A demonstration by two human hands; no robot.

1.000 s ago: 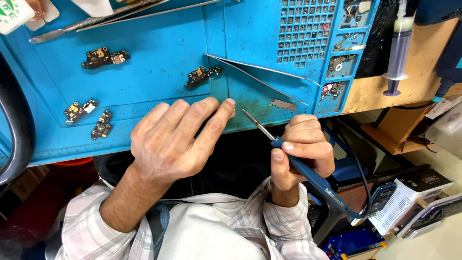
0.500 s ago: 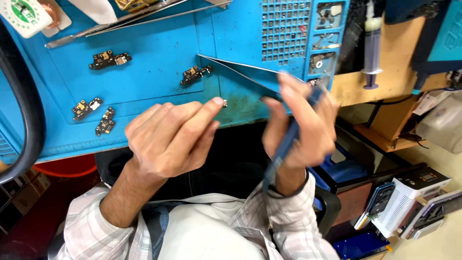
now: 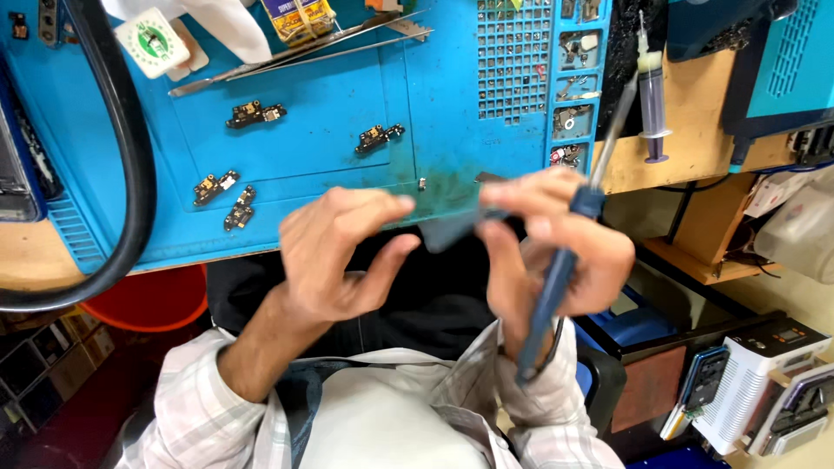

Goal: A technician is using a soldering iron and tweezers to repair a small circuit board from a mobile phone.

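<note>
Checked fabric covers both forearms at the near edge of the view, with the sleeves pushed back from the wrists. The right hand (image 3: 556,252) is raised above the lap, in front of the bench edge; its fingers are curled around the dark blue handle of a soldering iron (image 3: 556,287), which stands steeply, cord end down toward the sleeve and metal shaft up past the bench edge. The thumb and forefinger of the same hand also pinch a small dark grey flat piece (image 3: 447,230), blurred, so its kind cannot be told. The left hand (image 3: 343,256) is level with the right and just beside it, its fingers loosely bent and apart; its fingertips are near the grey piece, and contact cannot be told. Beyond the hands lies a blue work mat (image 3: 330,113) on a wooden bench. Several small circuit boards (image 3: 256,113) rest on the mat, well apart from one another. A thick black hose (image 3: 130,165) curves over the left part of the mat. Long tweezers (image 3: 295,52) lie near the far edge. To the right of the mat, a syringe (image 3: 651,95) stands on the wood.
</note>
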